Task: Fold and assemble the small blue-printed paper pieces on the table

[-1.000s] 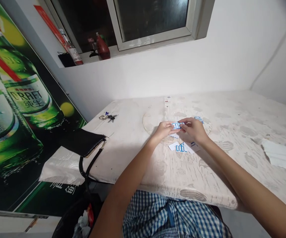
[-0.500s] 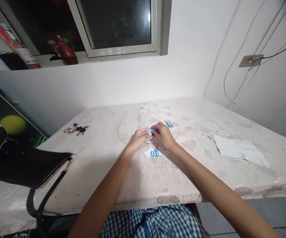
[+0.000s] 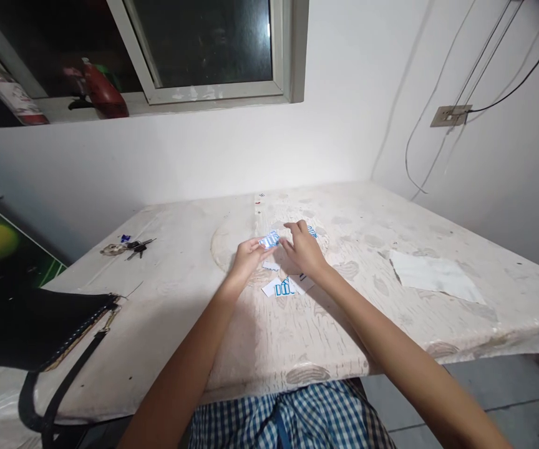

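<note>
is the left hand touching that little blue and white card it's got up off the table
Touching. The head view shows the left hand pinching the small blue and white card at its fingertips, above the table.

My left hand (image 3: 247,254) pinched a small card (image 3: 269,239) above the table (image 3: 335,337), my right hand (image 3: 303,251) just beside it. More cards (image 3: 282,287) lay beneath them. Keys (image 3: 126,247) sat far left, a bag (image 3: 30,324) nearer me, a paper sheet (image 3: 433,275) right.
</note>
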{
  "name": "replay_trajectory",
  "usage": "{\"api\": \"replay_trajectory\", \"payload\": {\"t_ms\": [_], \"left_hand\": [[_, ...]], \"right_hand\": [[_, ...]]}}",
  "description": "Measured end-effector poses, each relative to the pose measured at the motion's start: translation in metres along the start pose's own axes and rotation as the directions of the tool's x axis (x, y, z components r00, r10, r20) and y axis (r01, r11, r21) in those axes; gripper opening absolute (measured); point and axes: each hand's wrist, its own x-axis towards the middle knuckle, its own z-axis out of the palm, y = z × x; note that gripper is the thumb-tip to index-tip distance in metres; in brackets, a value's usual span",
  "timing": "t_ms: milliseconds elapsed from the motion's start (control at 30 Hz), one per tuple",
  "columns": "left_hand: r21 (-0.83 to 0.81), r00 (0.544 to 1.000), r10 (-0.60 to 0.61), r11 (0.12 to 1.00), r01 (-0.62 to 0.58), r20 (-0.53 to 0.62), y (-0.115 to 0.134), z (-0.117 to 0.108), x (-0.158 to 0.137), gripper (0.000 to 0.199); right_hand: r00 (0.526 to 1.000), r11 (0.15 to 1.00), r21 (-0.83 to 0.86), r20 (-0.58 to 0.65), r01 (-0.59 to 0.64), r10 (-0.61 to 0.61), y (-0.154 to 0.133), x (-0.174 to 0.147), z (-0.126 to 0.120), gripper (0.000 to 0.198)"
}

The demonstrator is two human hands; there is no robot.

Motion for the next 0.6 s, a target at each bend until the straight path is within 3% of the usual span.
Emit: {"api": "replay_trajectory", "payload": {"t_ms": [67, 167, 333, 600], "left_hand": [[-0.043, 0.989, 0.077, 0.996, -0.083, -0.129, 0.004, -0.006, 0.005, 0.015], [-0.077, 0.958, 0.158, 0.980, -0.181, -0.241, 0.008, -0.017, 0.012, 0.017], [-0.084, 0.947, 0.180, 0.974, -0.209, -0.266, 0.009, -0.025, 0.016, 0.015], [-0.080, 0.951, 0.166, 0.978, -0.192, -0.262, 0.006, -0.025, 0.017, 0.015]], "right_hand": [[0.984, 0.999, -0.028, 0.176, 0.030, -0.025, 0.001, -0.001, 0.000, 0.035], [0.908, 0.989, -0.046, 0.404, 0.143, -0.113, -0.001, -0.003, 0.006, 0.024], [0.887, 0.985, -0.087, 0.451, 0.152, -0.097, -0.009, -0.004, 0.011, 0.013], [0.878, 0.958, -0.136, 0.448, 0.253, -0.168, -0.011, -0.005, 0.009, 0.021]]}}
